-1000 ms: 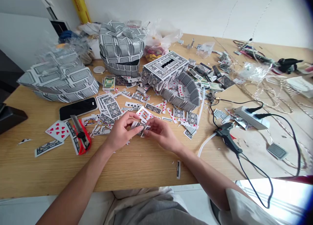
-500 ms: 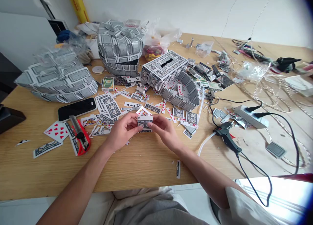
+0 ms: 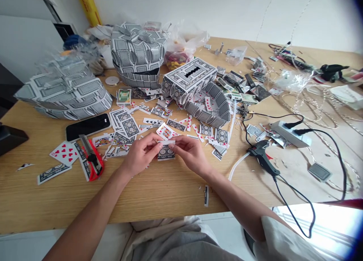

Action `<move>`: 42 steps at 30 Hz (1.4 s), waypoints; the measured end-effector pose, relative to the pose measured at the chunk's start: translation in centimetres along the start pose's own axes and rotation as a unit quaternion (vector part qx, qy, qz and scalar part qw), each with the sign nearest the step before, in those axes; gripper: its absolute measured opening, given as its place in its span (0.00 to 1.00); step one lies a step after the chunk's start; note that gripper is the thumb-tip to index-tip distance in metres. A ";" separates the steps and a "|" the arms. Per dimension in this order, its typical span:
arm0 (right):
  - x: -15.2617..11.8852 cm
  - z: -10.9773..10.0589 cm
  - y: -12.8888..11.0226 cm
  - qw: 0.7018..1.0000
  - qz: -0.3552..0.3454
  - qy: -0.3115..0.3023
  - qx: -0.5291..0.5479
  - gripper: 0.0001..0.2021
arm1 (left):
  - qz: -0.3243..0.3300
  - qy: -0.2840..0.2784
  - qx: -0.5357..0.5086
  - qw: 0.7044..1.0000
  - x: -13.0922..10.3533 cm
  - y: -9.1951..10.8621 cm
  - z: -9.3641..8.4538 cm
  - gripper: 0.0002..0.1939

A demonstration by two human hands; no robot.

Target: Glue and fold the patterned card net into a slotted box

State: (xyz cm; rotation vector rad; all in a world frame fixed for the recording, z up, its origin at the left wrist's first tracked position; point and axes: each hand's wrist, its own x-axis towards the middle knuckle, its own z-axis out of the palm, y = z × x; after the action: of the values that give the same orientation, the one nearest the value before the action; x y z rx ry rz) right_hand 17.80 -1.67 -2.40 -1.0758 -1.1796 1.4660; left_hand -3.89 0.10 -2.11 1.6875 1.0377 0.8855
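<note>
Between 2 hands (image 3: 141,154) (image 3: 190,152), 1 patterned card (image 3: 166,153).

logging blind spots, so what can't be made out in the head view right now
Held card piece: head view, far side turned away; parts of its edges covered by the left grip and right grip.
Black object: head view, rest cut off by the left edge.
Plastic bag: head view, contents blurred behind crinkled plastic.
Green card box: head view, print too small to read.
</note>
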 end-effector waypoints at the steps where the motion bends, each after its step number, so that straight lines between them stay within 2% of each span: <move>1: 0.0 0.0 0.0 1.000 0.001 -0.002 0.000 0.19 | 0.004 0.003 0.005 1.000 0.0 0.0 0.0 0.09; 9: 0.0 0.0 -0.5 1.000 -0.018 -0.008 -0.019 0.15 | 0.020 -0.003 0.015 1.000 0.0 0.2 0.1 0.07; 13: -0.1 0.1 -0.7 0.999 -0.031 0.006 -0.034 0.15 | 0.010 -0.024 -0.015 1.000 -0.2 0.5 0.0 0.11; 23: 0.0 -0.1 -0.3 0.998 -0.059 0.000 -0.029 0.10 | 0.015 0.008 -0.029 0.999 0.0 0.1 0.2 0.09; 28: -0.1 -0.2 -0.1 0.997 -0.069 0.004 -0.035 0.09 | -0.014 -0.002 -0.070 0.997 -0.1 0.5 0.2 0.09; 31: -0.3 -0.1 -0.1 0.996 -0.080 0.013 -0.048 0.08 | -0.045 -0.007 -0.113 0.993 0.0 0.9 0.1 0.15; 34: -0.6 0.1 0.0 0.991 -0.108 0.022 -0.077 0.07 | -0.082 -0.016 -0.104 0.991 0.2 1.2 0.0 0.17; 37: -0.7 0.2 0.4 0.985 -0.126 0.030 -0.114 0.06 | -0.091 -0.044 -0.082 0.991 0.4 1.1 0.0 0.18; 42: -0.6 0.1 0.7 0.990 -0.090 0.026 -0.107 0.08 | -0.092 -0.042 -0.091 0.991 0.3 0.7 0.1 0.16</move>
State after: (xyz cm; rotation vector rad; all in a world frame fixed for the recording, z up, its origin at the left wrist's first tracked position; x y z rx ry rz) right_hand 17.68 -2.31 -3.05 -1.1122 -1.3816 1.1861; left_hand -3.55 0.19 -1.44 1.4400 1.0070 0.7579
